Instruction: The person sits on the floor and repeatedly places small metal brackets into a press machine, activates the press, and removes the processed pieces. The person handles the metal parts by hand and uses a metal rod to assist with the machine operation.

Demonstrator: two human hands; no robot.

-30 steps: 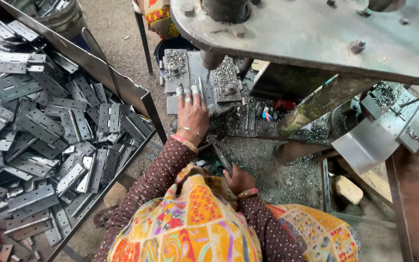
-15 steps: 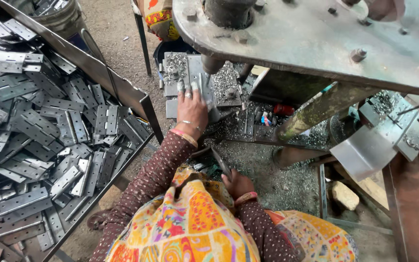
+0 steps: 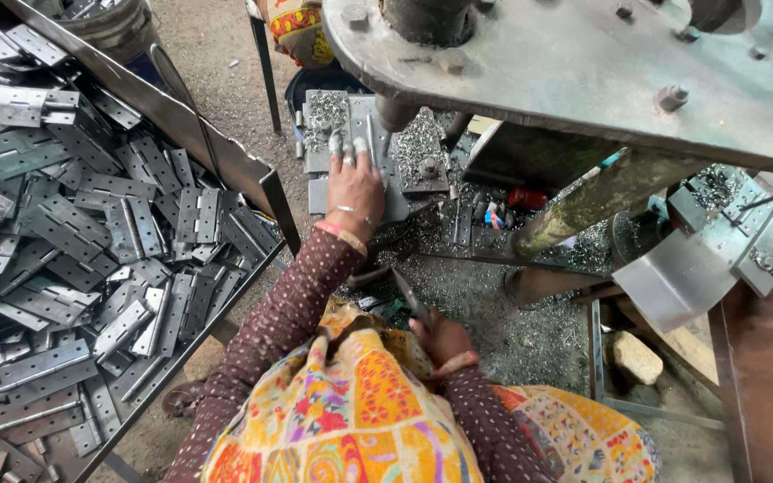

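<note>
Over the last second the left hand (image 3: 354, 190) has reached a little farther forward, its fingers now lying over the flat metal piece (image 3: 364, 148) under the press column (image 3: 395, 112). The right hand (image 3: 440, 335) with its thin dark tool (image 3: 410, 295) has drawn slightly closer to the body.

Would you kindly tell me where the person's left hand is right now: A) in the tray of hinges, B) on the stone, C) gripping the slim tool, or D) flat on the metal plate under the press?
D: the left hand lies flat on the metal plate under the press.
</note>
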